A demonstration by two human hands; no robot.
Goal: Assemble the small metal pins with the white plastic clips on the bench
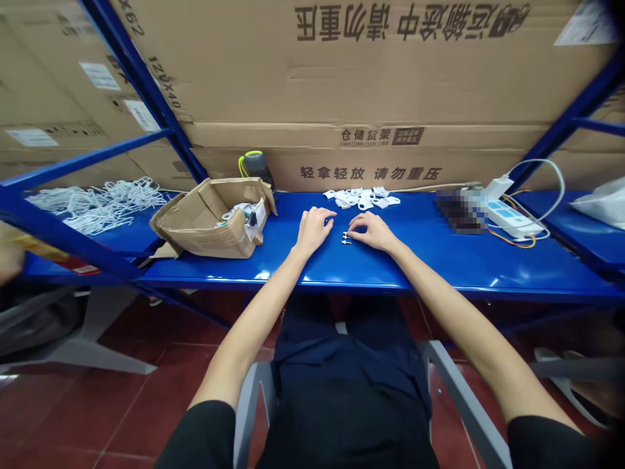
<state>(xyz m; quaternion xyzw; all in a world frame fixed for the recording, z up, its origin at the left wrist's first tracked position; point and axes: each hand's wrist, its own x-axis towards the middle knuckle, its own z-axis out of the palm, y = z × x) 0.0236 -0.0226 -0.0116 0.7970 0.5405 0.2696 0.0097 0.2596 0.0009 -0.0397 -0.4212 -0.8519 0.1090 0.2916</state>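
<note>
Head view: the left hand [315, 230] and the right hand [374, 232] rest palm-down on the blue steel shelf [439, 260]; the fingers of both stand slightly spread and hold nothing. A small cluster of silver metal fasteners [346, 238] lies on the shelf between the hands; the pieces lie roughly side by side, each slim with a darker end, and their exact kind is too small to make out. The cluster sits just beside the right fingertips [353, 225] and near the left fingertips [333, 213]; contact cannot be confirmed from this view. Beyond the fingers lies a heap of white plastic clips [361, 198]; to the left stands an open cardboard box [205, 221] holding white parts, with a bottle [257, 168] behind it. Further left lies a tangle of white plastic hooks [97, 205]; to the right are a power strip [512, 218] and a pixelated object [459, 212], which cannot be identified. A blurred shape [10, 257] is cut off at the left edge; its nature is hard to determine.
</note>
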